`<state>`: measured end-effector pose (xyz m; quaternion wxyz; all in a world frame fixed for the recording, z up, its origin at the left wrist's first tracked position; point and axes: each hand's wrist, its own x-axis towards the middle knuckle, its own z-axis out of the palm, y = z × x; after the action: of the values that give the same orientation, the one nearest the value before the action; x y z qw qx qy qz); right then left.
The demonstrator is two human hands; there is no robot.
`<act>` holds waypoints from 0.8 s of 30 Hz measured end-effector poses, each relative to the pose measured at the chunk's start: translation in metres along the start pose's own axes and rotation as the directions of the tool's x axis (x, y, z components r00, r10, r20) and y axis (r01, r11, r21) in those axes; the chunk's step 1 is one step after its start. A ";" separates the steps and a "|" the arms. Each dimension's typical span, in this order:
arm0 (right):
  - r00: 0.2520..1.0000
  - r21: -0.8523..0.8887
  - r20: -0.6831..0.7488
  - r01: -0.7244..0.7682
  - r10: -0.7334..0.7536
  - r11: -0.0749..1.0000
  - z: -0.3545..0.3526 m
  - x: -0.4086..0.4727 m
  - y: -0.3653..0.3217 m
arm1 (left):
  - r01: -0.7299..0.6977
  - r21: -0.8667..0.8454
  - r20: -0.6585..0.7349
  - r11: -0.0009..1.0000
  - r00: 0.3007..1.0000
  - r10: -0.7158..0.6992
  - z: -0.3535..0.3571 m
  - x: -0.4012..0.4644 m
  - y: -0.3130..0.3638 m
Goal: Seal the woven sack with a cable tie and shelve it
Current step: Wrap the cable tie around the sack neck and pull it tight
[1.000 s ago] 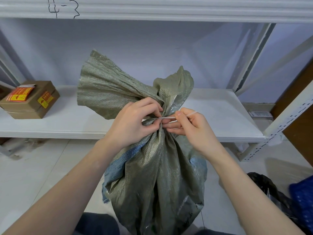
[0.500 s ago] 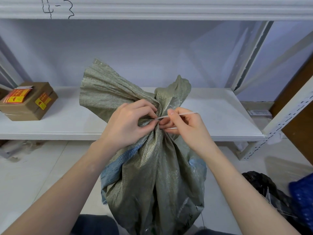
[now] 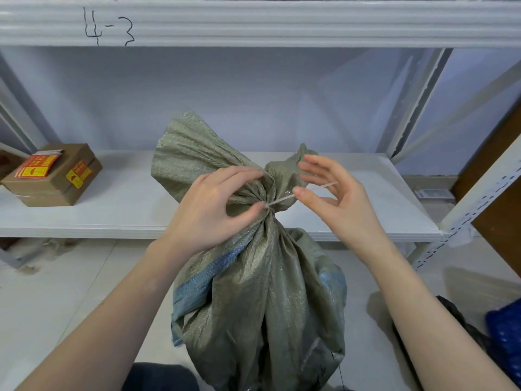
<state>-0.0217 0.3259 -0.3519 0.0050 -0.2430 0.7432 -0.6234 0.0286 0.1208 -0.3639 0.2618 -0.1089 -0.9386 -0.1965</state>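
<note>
Sack [image 3: 262, 300] stands upright on the floor right in front of me, long axis vertical, neck up. It's grey-green woven stuff w/ a blue band showing on its left side. Neck is bunched tight approx level w/ the shelf [image 3: 118, 218] edge; above the cinch the loose top fans out, big flap leaning up-left, smaller flap poking up-right.

Tie [image 3: 298, 193] is round the neck, pale & thin. Its free tail sticks out from the cinch to the right and slightly up, nearly level, so it runs crosswise to the sack's axis. Tail end reaches over my right palm.

My left hand [image 3: 214, 210] is closed on the neck: thumb tip pressed at the cinch point where the tie comes out, fingers curled over the gathered fabric from the left.

My right hand [image 3: 335, 198] is mostly open, fingers spread & lifted, palm facing left. Thumb tip sits right at the tail partway along it; can't tell if it's pinching or only touching. Other fingers are off the tie.

Sack isn't on the shelf, it's on the floor in front of it. Shelf is white, behind the sack's top. A box [image 3: 56, 179] w/ yellow/red stickers sits at the shelf's left end, well apart from the sack. Upper shelf beam has "4-3" [image 3: 108, 28] handwritten on it. Dark bag [image 3: 462, 323] + sth blue [image 3: 504, 331] on the floor at lower right.
</note>
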 end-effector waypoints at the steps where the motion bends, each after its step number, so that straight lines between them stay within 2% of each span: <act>1: 1.000 -0.055 0.006 0.022 -0.022 0.998 -0.002 0.000 -0.003 | 0.003 -0.002 -0.012 1.000 1.000 -0.003 -0.002 0.000 0.001; 5: 0.997 -0.203 0.030 0.080 -0.076 0.976 -0.009 0.000 -0.019 | 0.020 0.013 -0.051 1.000 0.999 -0.020 -0.011 0.003 0.009; 11: 0.982 -0.389 0.102 0.187 -0.159 0.902 -0.013 -0.001 -0.040 | 0.067 0.144 0.076 0.987 0.994 -0.079 -0.019 0.005 0.022; 15: 0.967 -0.465 0.154 0.254 -0.205 0.848 -0.018 0.007 -0.057 | 0.083 0.179 0.102 0.980 0.989 -0.102 -0.036 0.010 0.022; 24: 0.939 -0.638 0.219 0.343 -0.264 0.689 -0.040 0.059 -0.116 | 0.014 0.304 0.025 0.953 0.999 -0.022 -0.093 0.075 0.022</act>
<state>-0.0448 0.3291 -0.2177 -0.1448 -0.3819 0.8643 -0.2934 0.0139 0.1086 -0.2436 0.2606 -0.0616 -0.9621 -0.0508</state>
